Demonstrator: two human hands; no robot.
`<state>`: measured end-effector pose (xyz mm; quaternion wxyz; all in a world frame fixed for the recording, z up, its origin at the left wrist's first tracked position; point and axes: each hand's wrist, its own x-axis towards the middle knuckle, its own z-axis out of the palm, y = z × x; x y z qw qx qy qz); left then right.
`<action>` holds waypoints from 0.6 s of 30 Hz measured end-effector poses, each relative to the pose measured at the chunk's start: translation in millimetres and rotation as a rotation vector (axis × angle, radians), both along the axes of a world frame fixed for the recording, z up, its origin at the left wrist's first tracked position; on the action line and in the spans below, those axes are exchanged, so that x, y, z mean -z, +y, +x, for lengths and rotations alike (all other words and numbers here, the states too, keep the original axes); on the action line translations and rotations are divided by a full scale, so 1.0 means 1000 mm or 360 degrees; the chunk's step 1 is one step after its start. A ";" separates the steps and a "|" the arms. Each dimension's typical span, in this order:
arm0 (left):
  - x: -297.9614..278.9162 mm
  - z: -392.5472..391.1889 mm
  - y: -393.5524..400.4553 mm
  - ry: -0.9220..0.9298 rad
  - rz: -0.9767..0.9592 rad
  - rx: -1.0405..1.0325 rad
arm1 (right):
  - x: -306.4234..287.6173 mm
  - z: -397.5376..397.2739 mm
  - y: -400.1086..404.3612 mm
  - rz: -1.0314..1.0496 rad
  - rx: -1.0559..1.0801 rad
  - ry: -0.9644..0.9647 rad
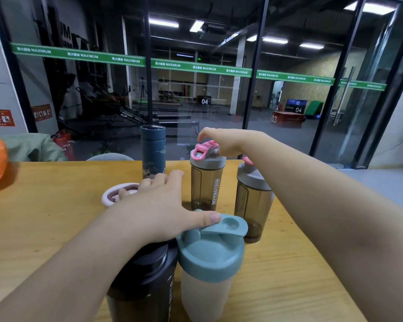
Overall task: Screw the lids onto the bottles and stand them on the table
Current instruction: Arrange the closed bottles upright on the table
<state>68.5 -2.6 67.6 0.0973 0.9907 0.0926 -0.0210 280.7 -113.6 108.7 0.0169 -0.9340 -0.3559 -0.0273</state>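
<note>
Here, in the head view, the right hand point(215, 141) sits on top of a smoky shaker bottle point(207, 182), fingers curled down around its grey-and-pink lid point(206, 154), apparently mid-twist. A second smoky bottle point(253, 203), also lidded, stands just beneath that forearm. The left hand point(158, 205) reaches forward with fingers straight and spread, gripping nothing; its fingertips come to a loose pink-and-white lid point(119, 194) lying on the wooden table point(44, 217), while its thumb lies across the flip cap of a teal-lidded white bottle point(209, 263). Under its wrist stands a dark bottle point(144, 280), whether capped cannot be told. A tall blue flask point(153, 152) stands beyond its fingers.

The likeliest trouble is crowding: the left wrist or thumb could tip the teal or dark bottle as it drags the lid back. The right forearm could likewise clip the bottle under it. Twisting one-handed, with nothing steadying the body, might spin or topple that shaker.
</note>
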 end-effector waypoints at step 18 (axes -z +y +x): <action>0.000 -0.001 0.001 -0.0055 -0.0044 0.0041 | 0.002 0.023 -0.001 0.0119 0.0289 -0.0203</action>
